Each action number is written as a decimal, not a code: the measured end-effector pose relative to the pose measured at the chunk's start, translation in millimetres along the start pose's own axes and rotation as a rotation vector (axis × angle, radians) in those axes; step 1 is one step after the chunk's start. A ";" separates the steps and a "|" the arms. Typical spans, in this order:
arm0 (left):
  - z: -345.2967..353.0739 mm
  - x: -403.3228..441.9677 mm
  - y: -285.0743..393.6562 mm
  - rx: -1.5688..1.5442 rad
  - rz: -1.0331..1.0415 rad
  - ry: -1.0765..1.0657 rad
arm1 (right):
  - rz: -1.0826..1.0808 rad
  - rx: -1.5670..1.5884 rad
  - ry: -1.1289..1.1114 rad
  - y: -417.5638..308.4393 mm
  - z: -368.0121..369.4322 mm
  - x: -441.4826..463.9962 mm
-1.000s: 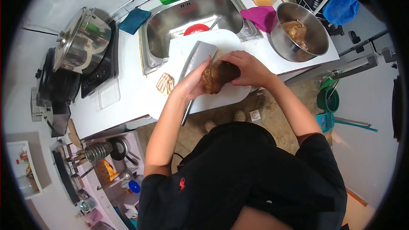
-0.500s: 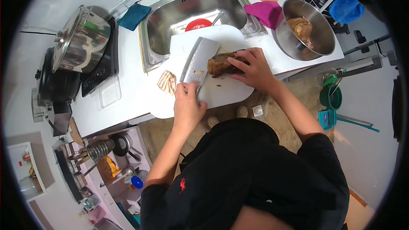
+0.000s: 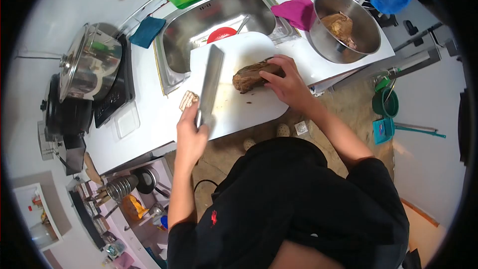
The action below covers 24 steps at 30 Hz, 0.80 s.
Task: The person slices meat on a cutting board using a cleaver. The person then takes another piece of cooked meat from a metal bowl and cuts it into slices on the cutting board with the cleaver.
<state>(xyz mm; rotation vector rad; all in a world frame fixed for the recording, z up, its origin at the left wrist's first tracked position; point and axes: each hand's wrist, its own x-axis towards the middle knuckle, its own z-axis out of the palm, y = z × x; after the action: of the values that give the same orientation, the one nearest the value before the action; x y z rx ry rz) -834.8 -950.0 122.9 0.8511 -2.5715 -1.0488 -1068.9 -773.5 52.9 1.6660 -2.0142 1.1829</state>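
My left hand is closed round the handle of a broad-bladed cleaver, its blade raised and slightly blurred over the left part of the white cutting board. My right hand grips the right end of a brown piece of meat, which lies on the board. Thin pale slices lie left of the cleaver, partly hidden by my left hand. A small dark crumb is on the board below the meat.
Behind the board is a steel sink with a red dish. A steel bowl holding more meat stands at the right. To the left, a glass-lidded pot sits on a black cooktop. A magenta cloth lies near the bowl.
My left hand has let go of the meat, taken the cleaver by its handle and moved it left, off the board. My right hand has lowered the meat onto the board.
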 end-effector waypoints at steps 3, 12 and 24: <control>-18.0 -12.8 -6.2 -0.087 -0.070 -0.095 | -0.044 0.091 0.006 18.0 8.3 1.9; -31.0 -8.1 8.6 0.329 0.288 -0.203 | -0.065 0.159 0.089 31.0 22.7 -1.5; -67.0 16.1 37.4 0.603 0.287 -0.341 | -0.056 0.015 0.158 22.4 19.0 -0.1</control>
<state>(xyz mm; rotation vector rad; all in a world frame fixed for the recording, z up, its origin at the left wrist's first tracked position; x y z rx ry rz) -835.7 -975.7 197.0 0.4032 -3.2415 -0.3515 -1083.9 -787.0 31.7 1.5717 -1.8567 1.2709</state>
